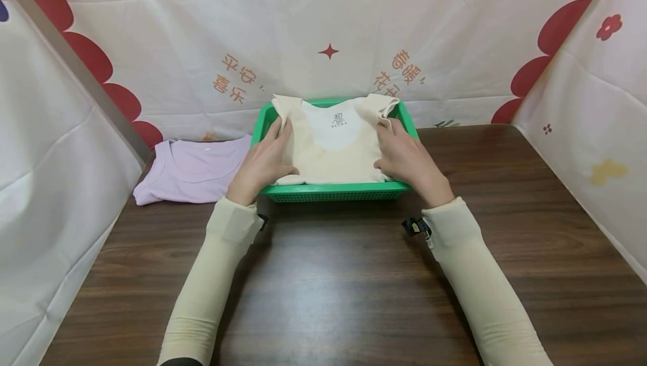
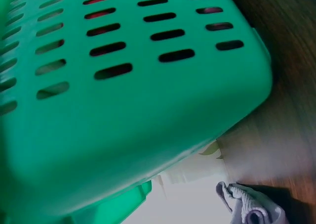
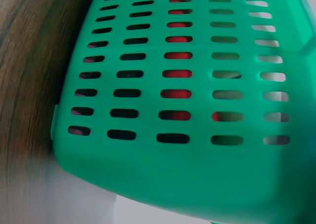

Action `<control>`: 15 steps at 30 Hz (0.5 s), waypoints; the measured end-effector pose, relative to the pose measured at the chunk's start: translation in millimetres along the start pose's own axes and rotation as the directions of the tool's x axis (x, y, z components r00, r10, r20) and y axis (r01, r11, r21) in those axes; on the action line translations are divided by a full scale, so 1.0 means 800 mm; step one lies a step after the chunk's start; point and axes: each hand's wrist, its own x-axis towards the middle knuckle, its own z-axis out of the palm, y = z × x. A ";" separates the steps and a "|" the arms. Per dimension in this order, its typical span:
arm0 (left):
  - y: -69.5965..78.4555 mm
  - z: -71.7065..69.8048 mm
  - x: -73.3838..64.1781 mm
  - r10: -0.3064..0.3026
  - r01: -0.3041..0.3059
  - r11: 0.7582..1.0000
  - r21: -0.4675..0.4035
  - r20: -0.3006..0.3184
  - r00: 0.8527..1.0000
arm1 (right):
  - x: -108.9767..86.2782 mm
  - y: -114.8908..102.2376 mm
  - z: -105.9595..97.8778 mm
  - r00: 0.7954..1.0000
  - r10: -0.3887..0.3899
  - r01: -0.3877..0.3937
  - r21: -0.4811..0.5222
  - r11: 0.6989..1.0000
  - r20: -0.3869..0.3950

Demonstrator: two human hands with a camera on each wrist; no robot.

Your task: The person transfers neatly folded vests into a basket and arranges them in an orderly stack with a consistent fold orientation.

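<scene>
Fingers of the right hand (image 1: pixel 406 155) are curled, pinching the right edge of the cream shirt (image 1: pixel 336 167); those of the left hand (image 1: pixel 265 159) sit apart from the thumb on its left edge, whether gripping I cannot tell. Below, a brown table (image 1: pixel 323 282) bears, at its far side, a green basket (image 1: pixel 331 188) with that shirt inside. Just left lies a folded purple shirt (image 1: pixel 202 169). Small dark print (image 1: pixel 338 119) marks the cream shirt's neck.
</scene>
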 end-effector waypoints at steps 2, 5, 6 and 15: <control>0.000 0.000 0.001 -0.006 0.006 1.000 0.002 0.005 1.000 | 0.000 0.000 0.000 1.000 -0.001 0.001 -0.009 1.000 -0.003; 0.000 0.000 0.001 -0.018 0.018 1.000 -0.002 0.014 1.000 | 0.000 0.001 0.001 1.000 -0.002 0.002 -0.022 1.000 -0.013; 0.000 0.000 0.001 -0.022 0.022 1.000 -0.003 0.016 1.000 | 0.000 0.001 0.001 1.000 -0.003 0.002 -0.024 1.000 -0.017; -0.001 -0.003 0.000 -0.012 0.013 1.000 -0.004 0.027 1.000 | 0.001 0.001 0.002 1.000 0.009 -0.009 -0.040 0.999 0.007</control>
